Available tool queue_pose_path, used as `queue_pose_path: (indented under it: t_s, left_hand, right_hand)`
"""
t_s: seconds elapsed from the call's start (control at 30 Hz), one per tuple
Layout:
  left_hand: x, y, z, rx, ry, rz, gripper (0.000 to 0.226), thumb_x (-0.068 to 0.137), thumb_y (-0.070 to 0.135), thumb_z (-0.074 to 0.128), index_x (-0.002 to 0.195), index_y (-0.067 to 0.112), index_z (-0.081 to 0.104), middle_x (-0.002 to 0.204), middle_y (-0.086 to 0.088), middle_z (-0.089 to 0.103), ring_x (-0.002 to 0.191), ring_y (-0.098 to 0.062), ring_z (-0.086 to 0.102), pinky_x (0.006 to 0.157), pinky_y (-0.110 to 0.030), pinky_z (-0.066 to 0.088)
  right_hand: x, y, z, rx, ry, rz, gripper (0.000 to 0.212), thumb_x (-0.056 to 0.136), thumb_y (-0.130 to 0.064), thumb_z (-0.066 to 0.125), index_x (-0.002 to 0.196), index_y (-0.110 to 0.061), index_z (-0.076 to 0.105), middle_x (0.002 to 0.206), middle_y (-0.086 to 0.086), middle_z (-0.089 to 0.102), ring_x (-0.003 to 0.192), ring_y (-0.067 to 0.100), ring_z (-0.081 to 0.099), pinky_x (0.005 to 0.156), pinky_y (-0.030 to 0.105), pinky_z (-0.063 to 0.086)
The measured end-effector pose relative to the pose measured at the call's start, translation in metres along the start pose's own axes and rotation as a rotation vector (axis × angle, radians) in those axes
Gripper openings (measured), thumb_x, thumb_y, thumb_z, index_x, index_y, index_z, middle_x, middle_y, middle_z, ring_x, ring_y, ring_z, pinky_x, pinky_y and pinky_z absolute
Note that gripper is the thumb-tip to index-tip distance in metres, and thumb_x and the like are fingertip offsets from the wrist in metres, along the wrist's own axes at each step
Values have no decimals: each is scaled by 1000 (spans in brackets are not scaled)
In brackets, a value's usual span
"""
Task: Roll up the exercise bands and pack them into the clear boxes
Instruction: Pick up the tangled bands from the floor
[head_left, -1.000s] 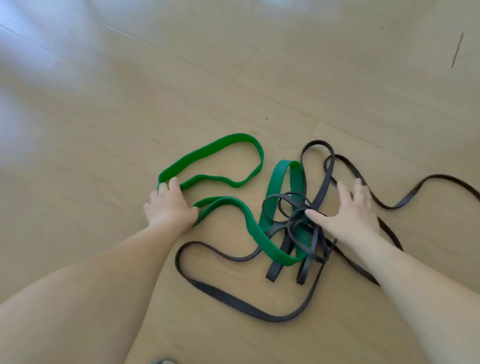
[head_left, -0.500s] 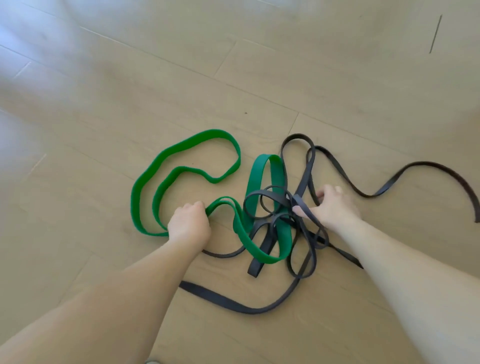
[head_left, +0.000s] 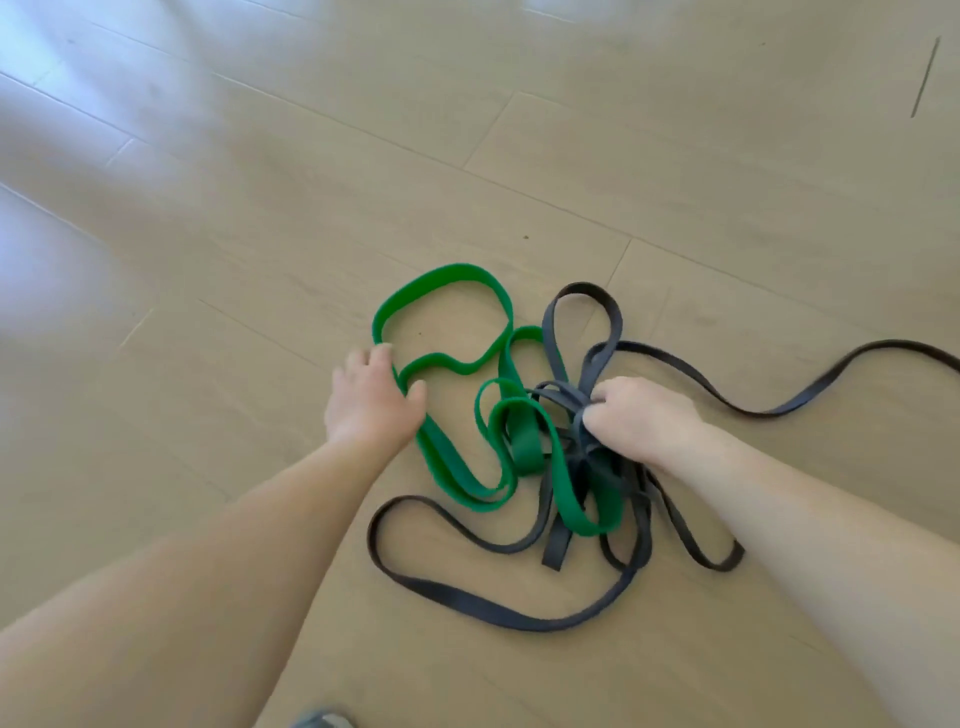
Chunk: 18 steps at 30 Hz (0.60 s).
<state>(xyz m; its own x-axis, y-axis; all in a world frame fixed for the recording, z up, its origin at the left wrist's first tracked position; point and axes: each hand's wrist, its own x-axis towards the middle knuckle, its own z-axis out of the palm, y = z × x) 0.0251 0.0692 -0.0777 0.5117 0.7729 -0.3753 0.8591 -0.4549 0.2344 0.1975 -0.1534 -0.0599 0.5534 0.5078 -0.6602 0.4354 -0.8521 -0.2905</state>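
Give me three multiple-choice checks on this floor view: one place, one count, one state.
1. The left hand is: A) on the green band's left loop; B) in the air, off every band; C) inside a box.
2. Band colours in view: A) one; B) two; C) three.
3. The right hand: A) lies flat and open; B) holds a box; C) grips black strands.
Answers: 1 A, the green band runs under it; 2 B, only green and black show; 3 C, its fingers curl round the bunched strands.

Green band (head_left: 447, 467); black, perhaps dark grey, bands (head_left: 498, 608); beige wood-grain floor (head_left: 260, 234).
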Motion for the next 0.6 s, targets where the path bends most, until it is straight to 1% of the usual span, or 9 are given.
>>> queue_pose_path:
  t_s: [0.03, 0.1, 0.13, 0.2, 0.27, 0.33, 0.4, 0.5, 0.6]
  left_hand:
    - [9, -5, 3, -31, -52, -95, 77, 91, 53, 65, 153, 20, 35, 150, -9, 41, 137, -33, 45, 107, -47, 47]
    - [21, -9, 17, -211, -157, -267, 95, 82, 57, 76, 153, 15, 31, 153, -13, 35, 135, -35, 48, 107, -48, 49]
    - [24, -9, 27, -270, -179, -287, 93, 80, 54, 80, 150, 13, 35, 149, -13, 37, 130, -34, 52, 104, -47, 51]
    - [24, -4, 37, -271, -186, -208, 75, 82, 34, 80, 143, 13, 41, 141, -12, 43, 122, -33, 57, 98, -44, 54]
    - [19, -1, 38, -185, -188, -98, 60, 86, 13, 67, 142, 15, 44, 136, -11, 48, 118, -34, 58, 94, -43, 54]
    - [5, -9, 38, -20, -202, 1, 55, 88, 6, 54, 141, 21, 48, 129, -9, 50, 115, -34, 59, 92, -43, 54]
    - [-17, -24, 33, 143, -232, 64, 59, 90, 4, 45, 143, 29, 49, 125, -5, 49, 115, -31, 57, 86, -41, 54]
    - [-59, -51, 31, 257, -332, 56, 59, 92, 7, 44, 142, 38, 53, 125, 0, 51, 120, -25, 53, 80, -37, 50]
    - [-104, -62, 37, 222, -490, 14, 50, 97, 30, 47, 146, 40, 48, 136, 0, 46, 131, -26, 43, 97, -41, 50]
  right_hand:
    - [0, -2, -3, 45, 37, 12, 23, 89, -33, 42, 75, -21, 56, 84, 2, 62, 82, 28, 60, 64, 34, 41]
    - [-1, -4, -3, 188, 70, 36, 38, 96, -46, 36, 72, -22, 54, 82, 3, 61, 83, 29, 59, 64, 34, 41]
    - [-3, -3, 0, 257, 44, 59, 49, 95, -61, 34, 82, -22, 60, 90, 3, 65, 88, 27, 62, 71, 36, 46]
    - [-10, -2, 11, 230, -47, 88, 83, 79, -87, 41, 124, -21, 60, 123, 0, 65, 110, 23, 63, 90, 42, 52]
    - [-17, 0, 25, 51, -71, 70, 117, 63, -94, 54, 153, -22, 35, 150, 0, 49, 132, 24, 53, 100, 46, 51]
    - [-21, 2, 37, -8, -45, 61, 135, 56, -94, 62, 161, -25, 14, 160, 5, 37, 142, 28, 44, 105, 49, 50]
    - [-25, 3, 48, -51, -15, 63, 138, 57, -91, 65, 162, -28, 2, 160, 10, 33, 141, 31, 43, 103, 48, 51]
    - [-26, 4, 63, -118, 72, 25, 124, 70, -80, 67, 161, -30, 2, 154, 10, 38, 135, 32, 46, 94, 46, 54]
    - [-29, 5, 62, -123, 88, -15, 119, 73, -75, 68, 161, -30, 1, 154, 9, 39, 133, 31, 48, 90, 45, 56]
